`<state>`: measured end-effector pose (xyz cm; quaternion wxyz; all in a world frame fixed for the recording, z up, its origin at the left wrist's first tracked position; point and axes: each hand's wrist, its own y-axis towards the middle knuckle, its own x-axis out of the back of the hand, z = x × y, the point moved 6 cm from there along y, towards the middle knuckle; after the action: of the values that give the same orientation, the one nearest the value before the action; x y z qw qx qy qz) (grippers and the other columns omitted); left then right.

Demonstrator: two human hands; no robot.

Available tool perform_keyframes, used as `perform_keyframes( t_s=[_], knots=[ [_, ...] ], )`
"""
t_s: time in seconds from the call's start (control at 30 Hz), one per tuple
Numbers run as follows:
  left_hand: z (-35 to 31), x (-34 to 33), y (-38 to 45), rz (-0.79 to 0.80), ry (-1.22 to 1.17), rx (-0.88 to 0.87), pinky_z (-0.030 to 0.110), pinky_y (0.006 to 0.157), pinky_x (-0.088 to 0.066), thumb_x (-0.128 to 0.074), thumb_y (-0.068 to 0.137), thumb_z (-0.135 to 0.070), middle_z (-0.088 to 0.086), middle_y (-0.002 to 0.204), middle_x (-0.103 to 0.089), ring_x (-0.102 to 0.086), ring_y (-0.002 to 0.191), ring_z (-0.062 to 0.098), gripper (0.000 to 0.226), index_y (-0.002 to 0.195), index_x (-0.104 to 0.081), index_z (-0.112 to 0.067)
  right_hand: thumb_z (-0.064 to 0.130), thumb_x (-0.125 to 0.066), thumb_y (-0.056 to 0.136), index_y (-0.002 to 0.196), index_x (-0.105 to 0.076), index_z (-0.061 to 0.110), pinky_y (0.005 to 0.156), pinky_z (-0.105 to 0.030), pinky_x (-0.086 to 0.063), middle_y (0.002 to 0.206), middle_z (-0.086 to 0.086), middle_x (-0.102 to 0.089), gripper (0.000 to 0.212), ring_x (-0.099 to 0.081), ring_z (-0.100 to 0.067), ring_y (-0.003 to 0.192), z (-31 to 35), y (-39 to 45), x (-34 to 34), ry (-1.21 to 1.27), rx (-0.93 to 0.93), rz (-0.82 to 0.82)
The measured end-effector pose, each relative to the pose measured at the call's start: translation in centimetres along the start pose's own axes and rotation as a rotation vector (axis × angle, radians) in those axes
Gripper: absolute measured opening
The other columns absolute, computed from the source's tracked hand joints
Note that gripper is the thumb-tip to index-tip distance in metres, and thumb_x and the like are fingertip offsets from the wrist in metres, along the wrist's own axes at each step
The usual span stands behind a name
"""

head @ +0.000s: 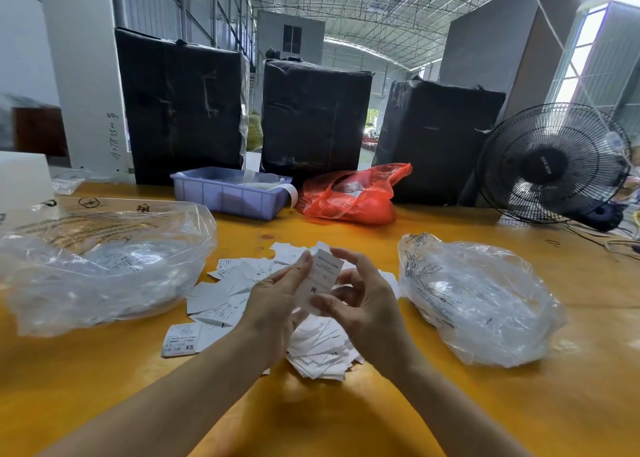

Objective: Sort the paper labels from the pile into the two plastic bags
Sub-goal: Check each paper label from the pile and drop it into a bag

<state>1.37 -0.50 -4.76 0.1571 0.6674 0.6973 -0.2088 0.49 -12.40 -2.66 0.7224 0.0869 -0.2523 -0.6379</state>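
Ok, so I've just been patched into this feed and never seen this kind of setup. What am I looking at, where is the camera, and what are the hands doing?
There is no machine here. A person wears one wide camera on the head, looking forward and down, so the two bare arms coming in from the bottom are theirs. The left hand and right hand together hold up one paper label marked M, pinched in the fingers. Under them a pile of labels lies on the yellow table. A clear bag sits open to the left, another clear bag to the right. Behind are a blue tray, a red bag, a fan and black wrapped bales.
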Motion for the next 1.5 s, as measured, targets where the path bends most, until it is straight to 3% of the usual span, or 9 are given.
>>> perform_keyframes(
  t_s=[0.13, 0.27, 0.33, 0.7, 1.0, 1.13, 1.27, 1.37, 1.5],
  knots=[
    [0.1, -0.2, 0.1, 0.025, 0.148, -0.018, 0.028, 0.067, -0.042, -0.07, 0.064, -0.034, 0.0, 0.077, -0.072, -0.062, 0.072, 0.013, 0.038, 0.095, -0.072, -0.012, 0.0, -0.07, 0.081, 0.122, -0.052, 0.021, 0.079, -0.044, -0.058, 0.09, -0.011, -0.069, 0.05, -0.069, -0.024, 0.086, 0.5, 0.5, 1.4, 0.015, 0.054, -0.08],
    [-0.8, 0.7, 0.5, 0.006, 0.263, -0.107, 0.023, 0.058, -0.042, -0.074, 0.06, -0.029, 0.003, 0.069, -0.069, -0.046, 0.063, 0.014, 0.031, 0.084, -0.075, -0.01, -0.002, -0.067, 0.082, 0.112, -0.058, 0.024, 0.082, -0.045, -0.057, 0.091, -0.012, -0.071, 0.041, -0.069, -0.025, 0.088, 0.6, 0.8, 2.0, -0.001, 0.042, -0.029],
    [-1.1, 1.1, 0.8, 0.02, 0.294, -0.125, 0.019, 0.051, -0.04, -0.075, 0.057, -0.024, 0.008, 0.071, -0.07, -0.043, 0.057, 0.012, 0.029, 0.081, -0.075, -0.008, -0.001, -0.067, 0.082, 0.124, -0.049, 0.031, 0.081, -0.042, -0.058, 0.097, -0.013, -0.067, 0.055, -0.069, -0.025, 0.087, 0.4, 0.9, 1.9, -0.016, 0.017, 0.03],
    [-1.5, 1.4, 1.1, 0.061, 0.492, -0.131, 0.026, 0.059, -0.04, -0.075, 0.053, -0.034, 0.003, 0.066, -0.07, -0.049, 0.061, 0.013, 0.031, 0.072, -0.075, -0.01, 0.001, -0.071, 0.08, 0.113, -0.058, 0.027, 0.077, -0.049, -0.057, 0.102, -0.01, -0.064, 0.044, -0.063, -0.038, 0.089, -0.3, 1.0, 1.6, -0.066, -0.002, 0.155],
    [-1.5, 1.4, 1.0, 0.065, 0.505, -0.131, 0.025, 0.059, -0.04, -0.075, 0.059, -0.031, 0.001, 0.063, -0.07, -0.052, 0.063, 0.013, 0.019, 0.067, -0.074, -0.013, 0.0, -0.071, 0.079, 0.124, -0.047, 0.029, 0.08, -0.041, -0.058, 0.103, -0.012, -0.061, 0.059, -0.064, -0.036, 0.09, -0.4, 1.0, 1.7, -0.029, -0.025, 0.148],
    [-1.4, 1.3, 1.0, 0.073, 0.494, -0.128, 0.024, 0.058, -0.04, -0.076, 0.066, -0.025, 0.0, 0.061, -0.068, -0.052, 0.062, 0.013, 0.013, 0.066, -0.074, -0.012, 0.0, -0.072, 0.078, 0.114, -0.057, 0.025, 0.08, -0.041, -0.058, 0.102, -0.011, -0.065, 0.046, -0.064, -0.036, 0.094, -0.2, 0.9, 1.6, -0.009, -0.025, 0.166],
    [-1.2, 1.3, 1.1, 0.073, 0.482, -0.108, 0.021, 0.057, -0.042, -0.076, 0.072, -0.021, 0.001, 0.061, -0.069, -0.052, 0.06, 0.011, 0.011, 0.067, -0.073, -0.012, -0.003, -0.07, 0.078, 0.131, -0.043, 0.026, 0.081, -0.033, -0.058, 0.097, -0.009, -0.065, 0.066, -0.068, -0.023, 0.087, -0.1, 1.0, 1.9, 0.055, -0.049, 0.134],
    [-1.1, 1.2, 1.1, 0.089, 0.486, -0.115, 0.018, 0.054, -0.043, -0.075, 0.074, -0.019, 0.002, 0.06, -0.068, -0.052, 0.056, 0.009, 0.011, 0.067, -0.073, -0.011, -0.005, -0.069, 0.078, 0.127, -0.053, 0.01, 0.076, -0.027, -0.058, 0.094, -0.007, -0.066, 0.055, -0.068, -0.019, 0.084, 0.1, 0.9, 2.0, 0.082, -0.056, 0.14],
    [-1.1, 1.1, 1.1, 0.088, 0.425, -0.103, 0.019, 0.052, -0.044, -0.074, 0.072, -0.018, 0.005, 0.06, -0.066, -0.052, 0.055, 0.011, 0.016, 0.074, -0.073, -0.003, -0.004, -0.069, 0.079, 0.122, -0.054, 0.02, 0.079, -0.032, -0.058, 0.095, -0.012, -0.065, 0.051, -0.068, -0.025, 0.087, 0.1, 0.9, 2.0, 0.017, -0.027, 0.129]
  ],
)
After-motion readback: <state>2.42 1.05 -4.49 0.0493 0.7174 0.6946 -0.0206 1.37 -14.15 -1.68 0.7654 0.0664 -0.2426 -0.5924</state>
